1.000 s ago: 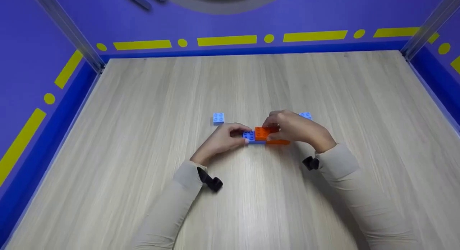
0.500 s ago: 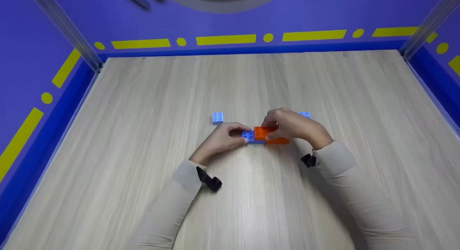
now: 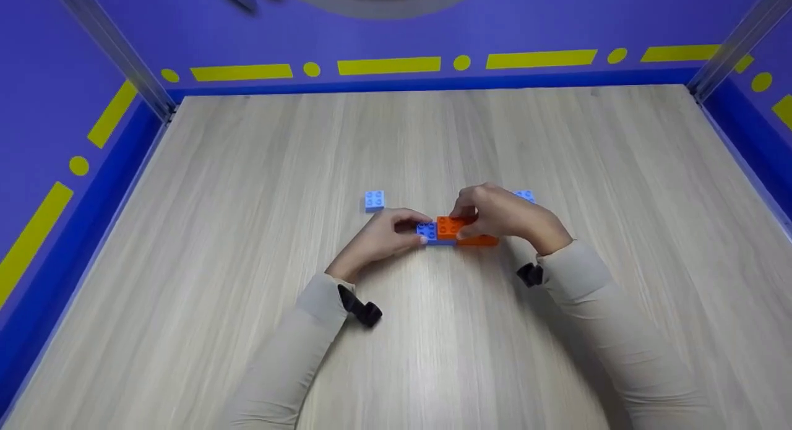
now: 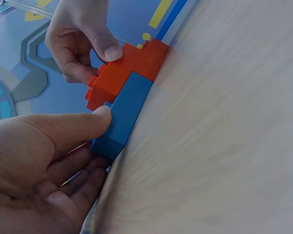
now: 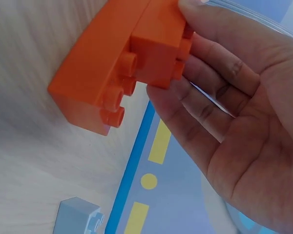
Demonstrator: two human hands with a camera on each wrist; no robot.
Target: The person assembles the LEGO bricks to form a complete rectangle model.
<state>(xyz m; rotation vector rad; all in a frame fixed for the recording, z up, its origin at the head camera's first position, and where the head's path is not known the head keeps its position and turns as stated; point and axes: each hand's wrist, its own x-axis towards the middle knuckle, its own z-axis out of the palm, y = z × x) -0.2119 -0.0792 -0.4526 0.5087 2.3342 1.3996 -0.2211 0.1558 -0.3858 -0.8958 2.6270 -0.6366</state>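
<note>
In the head view, a blue toy brick (image 3: 427, 231) and a lower orange brick (image 3: 486, 240) stand end to end on the table. An upper orange brick (image 4: 118, 75) sits across their joint, its studs facing up. My left hand (image 3: 387, 235) pinches the blue brick's free end between thumb and fingers. With thumb and fingertips my right hand (image 3: 504, 213) grips the upper orange brick, covering its right part in the head view. Seen from the right wrist, several bare studs of the lower orange brick (image 5: 93, 68) stick out beyond the upper one.
Just beyond my left hand lies a small light blue brick (image 3: 374, 201). Another light blue brick (image 3: 525, 195) is partly hidden behind my right hand. Blue walls (image 3: 396, 40) with yellow marks enclose the wooden table (image 3: 421, 343) at the back and sides.
</note>
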